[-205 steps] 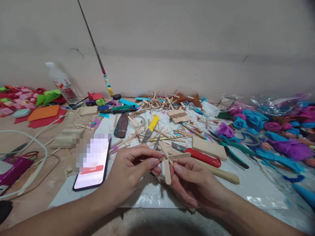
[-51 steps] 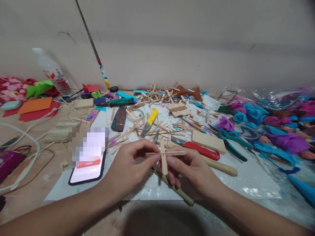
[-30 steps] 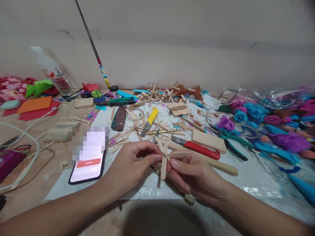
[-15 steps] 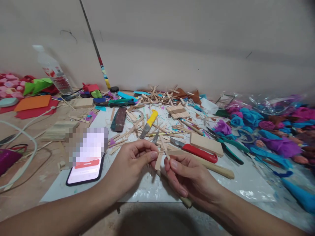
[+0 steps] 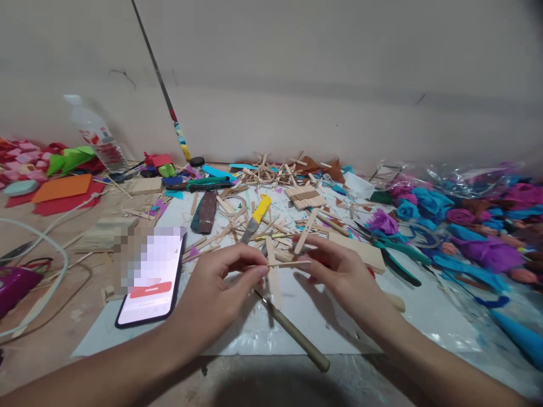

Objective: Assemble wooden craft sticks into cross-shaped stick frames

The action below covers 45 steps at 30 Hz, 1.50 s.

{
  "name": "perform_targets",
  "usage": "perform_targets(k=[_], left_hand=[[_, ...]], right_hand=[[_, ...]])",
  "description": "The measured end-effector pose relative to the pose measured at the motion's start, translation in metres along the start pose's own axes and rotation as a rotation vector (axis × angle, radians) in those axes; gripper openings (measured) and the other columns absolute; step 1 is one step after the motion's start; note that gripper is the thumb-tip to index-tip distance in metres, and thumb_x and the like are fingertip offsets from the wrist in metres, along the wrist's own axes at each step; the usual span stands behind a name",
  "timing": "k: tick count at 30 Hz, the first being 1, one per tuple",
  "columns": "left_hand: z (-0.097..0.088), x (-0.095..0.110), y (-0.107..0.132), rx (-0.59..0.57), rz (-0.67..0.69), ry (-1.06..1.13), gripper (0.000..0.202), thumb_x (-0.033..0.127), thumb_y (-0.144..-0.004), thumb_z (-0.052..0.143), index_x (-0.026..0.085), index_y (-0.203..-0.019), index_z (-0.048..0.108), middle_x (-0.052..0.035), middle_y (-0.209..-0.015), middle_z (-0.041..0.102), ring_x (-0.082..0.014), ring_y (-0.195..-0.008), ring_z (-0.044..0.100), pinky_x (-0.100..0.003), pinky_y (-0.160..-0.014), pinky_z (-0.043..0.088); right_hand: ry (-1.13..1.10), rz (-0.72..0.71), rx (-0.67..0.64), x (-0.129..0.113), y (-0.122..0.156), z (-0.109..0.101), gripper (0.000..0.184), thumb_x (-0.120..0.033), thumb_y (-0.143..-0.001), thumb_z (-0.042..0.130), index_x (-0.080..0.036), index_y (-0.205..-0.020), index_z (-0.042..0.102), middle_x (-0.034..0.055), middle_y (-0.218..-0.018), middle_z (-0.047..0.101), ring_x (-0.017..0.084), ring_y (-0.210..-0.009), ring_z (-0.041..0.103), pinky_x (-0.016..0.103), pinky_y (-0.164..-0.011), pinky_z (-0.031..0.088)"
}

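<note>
My left hand (image 5: 235,282) pinches two small wooden craft sticks (image 5: 275,285) joined in a cross, one upright and the other reaching rightward. A separate craft stick (image 5: 306,230) tilts up from the fingers of my right hand (image 5: 339,265), whose thumb tip is near the right end of the cross. Part of this grip is hidden behind the hand. Below the cross, a thin tool with a long round wooden handle (image 5: 297,338) lies on the white sheet (image 5: 220,343). Behind my hands sits a yellow utility knife (image 5: 257,217).
A phone (image 5: 148,299) lies left of my hands. Loose sticks (image 5: 271,172) pile up at the back, beside a banded stick bundle (image 5: 304,196). Green-handled pliers (image 5: 394,260), a wooden block (image 5: 356,251) and coloured paper flowers (image 5: 432,203) are to the right. A bottle (image 5: 95,135) stands back left.
My right hand has drawn away to the right and up with its stick. The cross in my left hand has turned and now shows plainly. The view has tilted slightly upward.
</note>
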<state>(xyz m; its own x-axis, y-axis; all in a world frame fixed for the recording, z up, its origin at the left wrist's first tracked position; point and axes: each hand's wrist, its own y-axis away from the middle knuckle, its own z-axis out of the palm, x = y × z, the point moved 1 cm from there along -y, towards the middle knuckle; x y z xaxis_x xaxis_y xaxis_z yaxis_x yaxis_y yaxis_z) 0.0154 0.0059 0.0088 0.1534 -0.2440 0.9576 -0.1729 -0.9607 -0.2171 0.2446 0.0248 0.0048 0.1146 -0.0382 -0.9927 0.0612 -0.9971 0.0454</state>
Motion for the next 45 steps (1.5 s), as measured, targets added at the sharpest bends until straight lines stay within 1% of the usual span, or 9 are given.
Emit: perform_targets(k=[4, 8, 13, 18, 24, 32, 39, 42, 45], left_hand=[[0.0, -0.001, 0.005, 0.052, 0.158, -0.157, 0.011, 0.014, -0.093, 0.071, 0.023, -0.091, 0.077, 0.002, -0.089, 0.079, -0.014, -0.083, 0.072, -0.023, -0.08, 0.055], [0.0, -0.003, 0.008, 0.076, 0.214, -0.218, 0.011, 0.013, -0.093, 0.072, 0.023, -0.09, 0.076, 0.0037, -0.087, 0.079, -0.0118, -0.08, 0.072, -0.02, -0.077, 0.054], [0.0, -0.002, 0.011, 0.065, 0.335, -0.36, 0.013, 0.008, -0.092, 0.07, 0.02, -0.092, 0.076, 0.0024, -0.085, 0.079, -0.0109, -0.077, 0.073, -0.019, -0.077, 0.052], [0.003, -0.001, 0.012, 0.098, 0.394, -0.395, 0.013, 0.006, -0.09, 0.073, 0.018, -0.091, 0.078, 0.0007, -0.082, 0.08, -0.0103, -0.074, 0.073, -0.016, -0.075, 0.053], [0.005, -0.005, 0.01, 0.129, 0.463, -0.37, 0.013, 0.004, -0.088, 0.074, 0.016, -0.09, 0.079, 0.0001, -0.081, 0.08, -0.0095, -0.072, 0.073, -0.015, -0.075, 0.053], [0.005, -0.007, 0.012, 0.084, 0.508, -0.405, 0.013, 0.004, -0.091, 0.071, 0.015, -0.093, 0.078, -0.0015, -0.082, 0.079, -0.0102, -0.073, 0.073, -0.016, -0.074, 0.054], [0.007, -0.007, 0.013, 0.089, 0.509, -0.421, 0.013, 0.005, -0.09, 0.071, 0.017, -0.092, 0.077, -0.0002, -0.08, 0.079, -0.0102, -0.07, 0.073, -0.017, -0.07, 0.053], [0.006, -0.005, 0.014, 0.081, 0.516, -0.418, 0.013, 0.005, -0.09, 0.071, 0.016, -0.094, 0.077, 0.0, -0.081, 0.079, -0.0098, -0.07, 0.072, -0.017, -0.071, 0.054], [0.005, -0.004, 0.013, 0.095, 0.478, -0.404, 0.013, 0.005, -0.089, 0.072, 0.017, -0.091, 0.077, 0.0008, -0.08, 0.079, -0.0092, -0.07, 0.073, -0.016, -0.072, 0.054]], right_hand=[[0.088, -0.036, 0.075, 0.003, 0.005, 0.002, 0.027, -0.038, -0.085, 0.084, -0.023, -0.107, 0.077, 0.0037, -0.097, 0.074, 0.018, -0.081, 0.06, 0.025, -0.06, 0.044], [0.062, 0.068, -0.192, 0.003, 0.015, 0.006, 0.037, -0.05, -0.09, 0.076, -0.016, -0.074, 0.076, -0.0004, -0.053, 0.059, 0.01, -0.046, 0.047, 0.023, -0.042, 0.031], [-0.181, 0.225, -0.569, 0.012, 0.032, 0.026, 0.047, -0.061, -0.091, 0.07, -0.014, -0.092, 0.075, 0.0093, -0.071, 0.078, 0.008, -0.04, 0.05, 0.019, -0.038, 0.035], [-0.381, 0.36, -0.46, 0.019, 0.039, 0.04, 0.041, -0.052, -0.094, 0.072, -0.014, -0.08, 0.07, 0.0052, -0.055, 0.074, 0.007, -0.031, 0.05, 0.014, -0.032, 0.032], [-0.501, 0.419, -0.508, 0.019, 0.036, 0.038, 0.036, -0.046, -0.094, 0.072, -0.013, -0.08, 0.071, 0.0083, -0.058, 0.076, 0.01, -0.031, 0.056, 0.015, -0.03, 0.037], [-0.131, 0.421, -0.429, 0.013, 0.039, 0.04, 0.045, -0.062, -0.091, 0.063, -0.018, -0.078, 0.064, 0.0027, -0.053, 0.069, 0.011, -0.033, 0.051, 0.019, -0.034, 0.033], [0.679, -0.1, -0.255, 0.013, 0.039, 0.035, 0.043, -0.032, -0.096, 0.055, -0.021, -0.057, 0.043, -0.0052, -0.048, 0.038, 0.01, -0.047, 0.032, 0.029, -0.047, 0.02], [0.753, -0.149, -0.225, 0.012, 0.04, 0.033, 0.042, -0.031, -0.096, 0.056, -0.021, -0.058, 0.042, -0.006, -0.048, 0.034, 0.01, -0.047, 0.028, 0.031, -0.048, 0.017], [0.533, -0.044, -0.251, 0.01, 0.038, 0.033, 0.046, -0.044, -0.098, 0.058, -0.02, -0.06, 0.05, -0.0042, -0.049, 0.045, 0.009, -0.046, 0.035, 0.027, -0.046, 0.023]])
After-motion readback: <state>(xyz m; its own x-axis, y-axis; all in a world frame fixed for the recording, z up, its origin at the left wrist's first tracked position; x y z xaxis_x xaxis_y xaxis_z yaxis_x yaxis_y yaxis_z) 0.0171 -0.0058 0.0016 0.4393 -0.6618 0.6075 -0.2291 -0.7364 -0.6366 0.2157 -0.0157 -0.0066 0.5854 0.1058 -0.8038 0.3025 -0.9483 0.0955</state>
